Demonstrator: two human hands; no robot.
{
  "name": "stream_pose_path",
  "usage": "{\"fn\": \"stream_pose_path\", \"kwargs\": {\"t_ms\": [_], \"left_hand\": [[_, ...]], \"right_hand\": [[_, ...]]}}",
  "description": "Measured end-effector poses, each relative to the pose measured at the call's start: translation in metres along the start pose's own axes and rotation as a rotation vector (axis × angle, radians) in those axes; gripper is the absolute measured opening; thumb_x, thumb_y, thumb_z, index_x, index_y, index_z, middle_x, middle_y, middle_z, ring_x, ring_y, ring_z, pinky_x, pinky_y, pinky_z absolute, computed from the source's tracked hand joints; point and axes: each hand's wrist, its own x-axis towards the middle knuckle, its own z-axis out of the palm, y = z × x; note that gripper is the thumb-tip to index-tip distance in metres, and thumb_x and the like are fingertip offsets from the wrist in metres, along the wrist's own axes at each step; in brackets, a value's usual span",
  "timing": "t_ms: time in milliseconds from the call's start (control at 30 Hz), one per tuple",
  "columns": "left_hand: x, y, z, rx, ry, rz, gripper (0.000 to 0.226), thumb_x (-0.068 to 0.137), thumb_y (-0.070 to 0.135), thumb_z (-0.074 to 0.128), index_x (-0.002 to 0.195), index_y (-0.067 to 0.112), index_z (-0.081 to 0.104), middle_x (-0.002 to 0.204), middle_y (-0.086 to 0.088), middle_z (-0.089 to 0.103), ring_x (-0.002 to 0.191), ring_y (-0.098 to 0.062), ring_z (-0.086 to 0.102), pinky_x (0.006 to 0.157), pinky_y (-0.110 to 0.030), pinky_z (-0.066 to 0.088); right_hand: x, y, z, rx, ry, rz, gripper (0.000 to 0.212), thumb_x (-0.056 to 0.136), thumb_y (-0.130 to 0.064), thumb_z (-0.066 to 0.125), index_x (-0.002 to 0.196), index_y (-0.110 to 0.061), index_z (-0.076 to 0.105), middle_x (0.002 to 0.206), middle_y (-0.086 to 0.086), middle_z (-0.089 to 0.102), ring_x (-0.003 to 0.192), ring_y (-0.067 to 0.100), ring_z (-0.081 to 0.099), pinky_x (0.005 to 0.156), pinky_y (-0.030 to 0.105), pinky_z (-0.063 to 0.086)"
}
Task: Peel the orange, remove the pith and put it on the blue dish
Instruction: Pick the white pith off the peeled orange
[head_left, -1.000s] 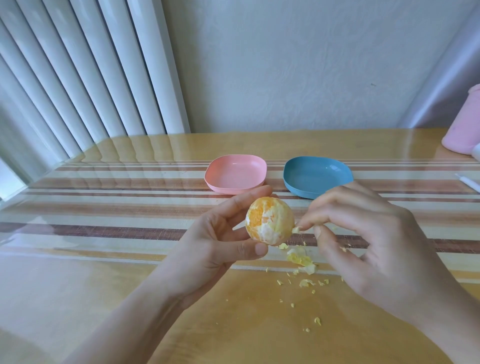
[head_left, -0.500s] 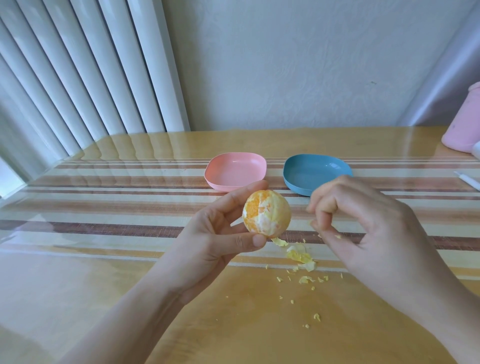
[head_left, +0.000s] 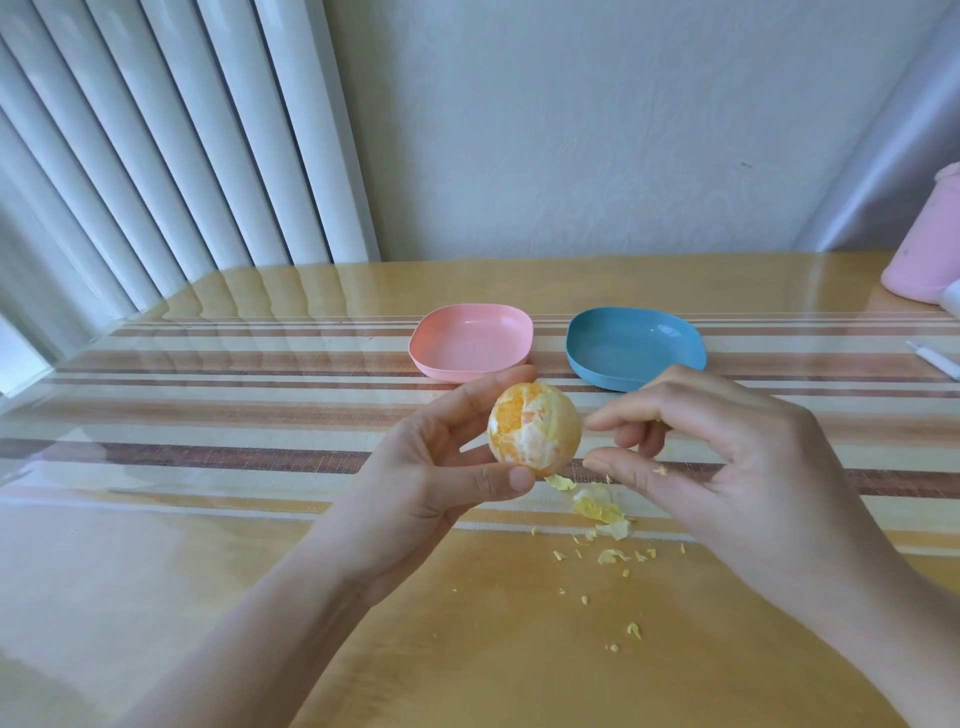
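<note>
My left hand (head_left: 431, 467) holds the peeled orange (head_left: 532, 428) above the table, index finger on top and thumb underneath. White pith still covers much of the fruit, with bare orange flesh on its left side. My right hand (head_left: 727, 457) hovers just right of the orange, its thumb and index finger apart with their tips close to the fruit and nothing pinched between them. A tiny yellow scrap sticks to the thumb. The blue dish (head_left: 634, 348) sits behind my hands with nothing in it.
A pink dish (head_left: 470, 343) stands left of the blue one. Peel and pith scraps (head_left: 597, 509) lie scattered on the table under my hands. A pink container (head_left: 930, 249) and a white pen-like thing (head_left: 935, 364) sit at the right edge.
My right hand pulled a bit of pith off the orange, drew away, then came back toward the fruit with its fingers spread. The left hand turned the orange slightly.
</note>
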Motion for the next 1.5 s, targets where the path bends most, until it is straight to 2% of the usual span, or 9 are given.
{"fn": "stream_pose_path", "kwargs": {"t_ms": [167, 333, 467, 733, 967, 1033, 1167, 1300, 1500], "left_hand": [[-0.0003, -0.0015, 0.0005, 0.095, -0.010, 0.003, 0.068, 0.067, -0.002, 0.078, 0.129, 0.020, 0.061, 0.130, -0.006, 0.063, 0.114, -0.030, 0.063, 0.108, -0.045, 0.042], [-0.0017, -0.0013, 0.0028, 0.172, -0.005, -0.008, 0.066, 0.063, 0.010, 0.080, 0.125, 0.024, 0.064, 0.124, -0.004, 0.067, 0.110, -0.028, 0.066, 0.092, -0.032, 0.050], [-0.0022, -0.0001, 0.0033, 0.205, 0.002, -0.014, 0.064, 0.063, 0.008, 0.082, 0.123, 0.024, 0.066, 0.120, -0.005, 0.069, 0.107, -0.027, 0.067, 0.089, -0.029, 0.053], [-0.0037, 0.0005, 0.0053, 0.206, -0.010, -0.031, 0.065, 0.066, 0.007, 0.081, 0.127, 0.019, 0.063, 0.116, -0.007, 0.071, 0.109, -0.025, 0.067, 0.094, -0.032, 0.052], [-0.0050, 0.0007, 0.0070, 0.180, -0.026, -0.023, 0.067, 0.062, 0.019, 0.088, 0.125, 0.023, 0.065, 0.117, -0.008, 0.070, 0.112, -0.024, 0.065, 0.099, -0.035, 0.050], [-0.0053, 0.0014, 0.0072, 0.182, -0.023, -0.019, 0.068, 0.061, 0.020, 0.088, 0.125, 0.023, 0.065, 0.118, -0.008, 0.070, 0.111, -0.025, 0.066, 0.098, -0.036, 0.050], [-0.0056, 0.0020, 0.0063, 0.210, -0.004, -0.012, 0.063, 0.064, 0.016, 0.081, 0.124, 0.025, 0.065, 0.116, -0.006, 0.071, 0.108, -0.025, 0.067, 0.097, -0.036, 0.051], [-0.0058, 0.0025, 0.0070, 0.213, 0.007, -0.017, 0.063, 0.062, 0.017, 0.082, 0.122, 0.028, 0.066, 0.112, -0.007, 0.072, 0.106, -0.026, 0.068, 0.093, -0.032, 0.052], [-0.0064, 0.0027, 0.0077, 0.201, -0.003, -0.017, 0.062, 0.063, 0.015, 0.081, 0.122, 0.027, 0.066, 0.111, -0.009, 0.073, 0.106, -0.026, 0.068, 0.092, -0.031, 0.053]], "right_hand": [[0.0001, -0.0036, 0.0036, 0.031, -0.046, -0.077, 0.028, 0.083, -0.033, 0.067, 0.109, -0.024, 0.069, 0.087, -0.007, 0.053, 0.061, 0.009, 0.051, 0.066, 0.016, 0.043], [-0.0003, -0.0023, 0.0061, 0.026, -0.045, -0.107, 0.017, 0.086, -0.021, 0.069, 0.102, -0.017, 0.070, 0.093, -0.006, 0.057, 0.067, 0.006, 0.052, 0.065, 0.015, 0.043], [-0.0003, -0.0013, 0.0069, 0.037, -0.075, -0.116, 0.015, 0.087, -0.018, 0.066, 0.101, -0.018, 0.067, 0.095, -0.006, 0.057, 0.073, 0.006, 0.055, 0.067, 0.018, 0.044], [0.0018, -0.0010, 0.0043, 0.048, -0.101, -0.139, 0.010, 0.091, -0.022, 0.061, 0.099, -0.018, 0.065, 0.094, -0.008, 0.056, 0.079, 0.008, 0.057, 0.070, 0.019, 0.045], [0.0017, -0.0025, 0.0013, 0.034, -0.084, -0.151, 0.005, 0.091, -0.013, 0.063, 0.086, -0.012, 0.065, 0.088, -0.007, 0.055, 0.079, 0.009, 0.056, 0.070, 0.019, 0.043], [0.0005, -0.0022, 0.0018, 0.048, -0.076, -0.148, 0.001, 0.090, -0.014, 0.064, 0.090, -0.013, 0.065, 0.089, -0.006, 0.056, 0.081, 0.008, 0.057, 0.072, 0.017, 0.044], [0.0007, -0.0025, 0.0046, 0.048, -0.084, -0.146, 0.016, 0.090, -0.020, 0.060, 0.104, -0.014, 0.066, 0.093, -0.005, 0.058, 0.082, 0.008, 0.058, 0.073, 0.018, 0.046], [0.0015, -0.0027, 0.0042, 0.037, -0.083, -0.161, 0.014, 0.091, -0.019, 0.060, 0.101, -0.013, 0.067, 0.093, -0.005, 0.058, 0.081, 0.008, 0.058, 0.071, 0.022, 0.047], [0.0015, -0.0024, 0.0032, 0.038, -0.084, -0.163, 0.009, 0.091, -0.018, 0.061, 0.095, -0.012, 0.066, 0.092, -0.007, 0.058, 0.083, 0.007, 0.058, 0.073, 0.018, 0.046]]}}
